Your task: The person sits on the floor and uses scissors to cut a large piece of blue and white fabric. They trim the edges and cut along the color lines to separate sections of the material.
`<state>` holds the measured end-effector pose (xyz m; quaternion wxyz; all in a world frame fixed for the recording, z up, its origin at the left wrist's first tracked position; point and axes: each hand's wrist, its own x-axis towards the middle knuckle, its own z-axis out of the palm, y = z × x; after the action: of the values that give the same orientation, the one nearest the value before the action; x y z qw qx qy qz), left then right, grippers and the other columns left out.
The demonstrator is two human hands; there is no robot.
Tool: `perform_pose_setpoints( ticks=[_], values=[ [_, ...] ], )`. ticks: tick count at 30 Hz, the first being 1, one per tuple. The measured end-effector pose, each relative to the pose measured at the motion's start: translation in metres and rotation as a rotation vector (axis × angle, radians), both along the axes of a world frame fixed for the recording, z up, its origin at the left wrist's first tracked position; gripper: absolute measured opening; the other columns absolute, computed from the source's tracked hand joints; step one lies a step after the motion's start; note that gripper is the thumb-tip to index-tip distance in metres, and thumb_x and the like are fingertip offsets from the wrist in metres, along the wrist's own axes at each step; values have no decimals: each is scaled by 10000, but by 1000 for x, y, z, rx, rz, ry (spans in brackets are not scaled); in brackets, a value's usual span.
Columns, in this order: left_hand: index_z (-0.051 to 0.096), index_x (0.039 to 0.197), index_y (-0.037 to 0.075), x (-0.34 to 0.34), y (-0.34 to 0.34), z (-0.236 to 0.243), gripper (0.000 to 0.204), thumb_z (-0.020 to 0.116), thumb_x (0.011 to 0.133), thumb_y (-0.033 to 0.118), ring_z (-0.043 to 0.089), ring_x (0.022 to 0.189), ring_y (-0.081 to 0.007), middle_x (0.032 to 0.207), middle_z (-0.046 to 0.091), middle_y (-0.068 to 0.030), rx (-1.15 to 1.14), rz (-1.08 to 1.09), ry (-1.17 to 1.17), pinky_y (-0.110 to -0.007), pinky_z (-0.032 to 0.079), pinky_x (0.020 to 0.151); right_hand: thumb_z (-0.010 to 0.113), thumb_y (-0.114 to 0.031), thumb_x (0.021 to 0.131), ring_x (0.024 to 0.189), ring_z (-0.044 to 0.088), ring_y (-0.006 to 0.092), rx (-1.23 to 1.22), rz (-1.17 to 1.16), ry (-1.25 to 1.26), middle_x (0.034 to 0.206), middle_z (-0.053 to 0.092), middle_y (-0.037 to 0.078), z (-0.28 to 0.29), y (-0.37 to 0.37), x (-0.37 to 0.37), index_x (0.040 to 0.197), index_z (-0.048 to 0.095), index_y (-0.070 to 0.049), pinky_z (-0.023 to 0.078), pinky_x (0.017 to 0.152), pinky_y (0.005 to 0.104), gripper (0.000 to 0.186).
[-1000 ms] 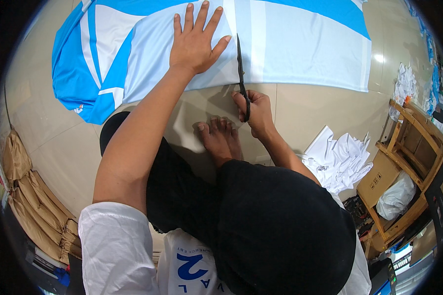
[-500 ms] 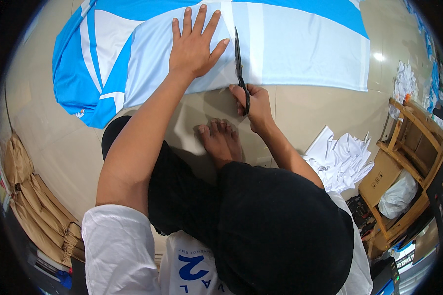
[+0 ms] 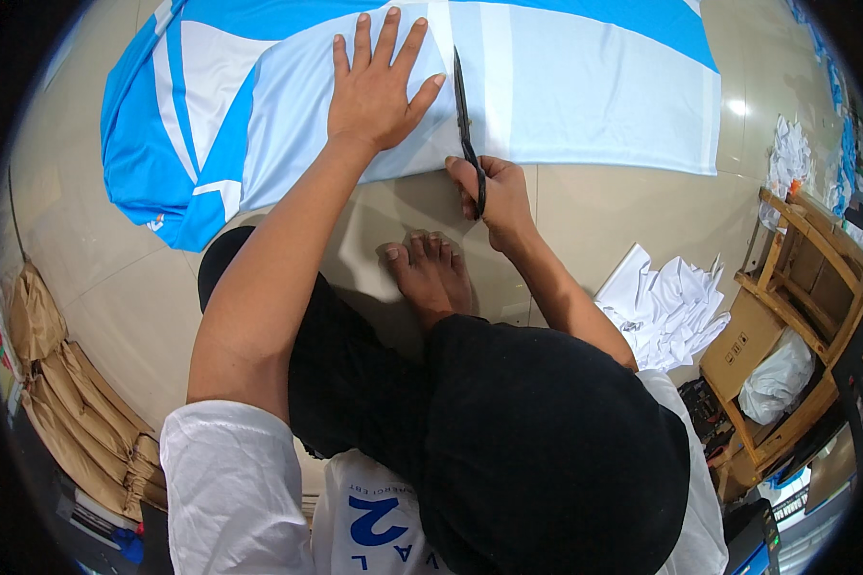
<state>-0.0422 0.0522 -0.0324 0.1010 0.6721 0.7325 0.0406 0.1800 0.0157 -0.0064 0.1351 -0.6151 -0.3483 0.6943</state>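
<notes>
A large piece of blue, pale blue and white fabric (image 3: 594,96) lies spread on the tiled floor in front of me. My left hand (image 3: 379,101) rests flat on it with the fingers spread. To its right, my right hand (image 3: 496,196) grips black scissors (image 3: 464,115) by the handles. The blades point away from me over the fabric, beside a white stripe, and look nearly closed. Whether the lower blade is under the cloth I cannot tell. At the left, the fabric's bunched blue end (image 3: 153,182) lies in folds.
My bare foot (image 3: 431,273) and bent black-clothed leg are close to the fabric's near edge. White crumpled cloth (image 3: 666,311) lies to the right. Beyond it stands a wooden frame (image 3: 805,249) with a cardboard box (image 3: 746,335) and a white plastic bag (image 3: 777,379). Brown wrapped bundles (image 3: 77,412) lie at the left.
The scissors and my right hand have moved slightly forward, away from me. My left hand stays flat on the fabric, almost unmoved.
</notes>
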Motion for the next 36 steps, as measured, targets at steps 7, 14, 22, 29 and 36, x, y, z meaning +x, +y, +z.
perform_pose_setpoints(
  ticks=[7,14,22,29,36],
  values=[
    [334,1765,264,-2,-6,-31,750,443,1127,644,193,1692,-444,1826,289,-143,227,0,71,-690,131,1349,876,-353,914,485,530,99,-4,-31,57,623,573,-8,3,14,-9,779,646,-47,390,458,274,406],
    [337,1764,270,-3,-6,-30,747,447,1128,644,198,1690,-445,1824,294,-140,239,-11,92,-692,134,1348,864,-313,915,486,522,94,-5,-48,60,624,571,-9,1,16,-12,773,642,-53,382,456,272,370],
    [267,1778,137,-1,-2,0,858,526,1090,579,160,1684,-492,1829,236,-218,15,0,12,-654,110,1366,856,-306,924,492,527,94,15,-17,50,621,572,-10,3,18,-10,765,640,-52,383,459,277,370],
    [284,1772,133,-1,-2,1,857,545,1081,569,171,1678,-500,1824,247,-222,23,3,-11,-661,120,1361,851,-315,911,496,526,103,51,-12,72,614,582,3,1,32,-16,760,647,-38,382,476,278,375],
    [290,1770,129,-1,-2,2,857,551,1079,566,169,1678,-504,1822,248,-226,21,2,-10,-663,123,1360,849,-316,911,496,523,104,49,-16,82,603,582,10,-3,36,-18,792,666,-13,386,477,279,373]
  ],
)
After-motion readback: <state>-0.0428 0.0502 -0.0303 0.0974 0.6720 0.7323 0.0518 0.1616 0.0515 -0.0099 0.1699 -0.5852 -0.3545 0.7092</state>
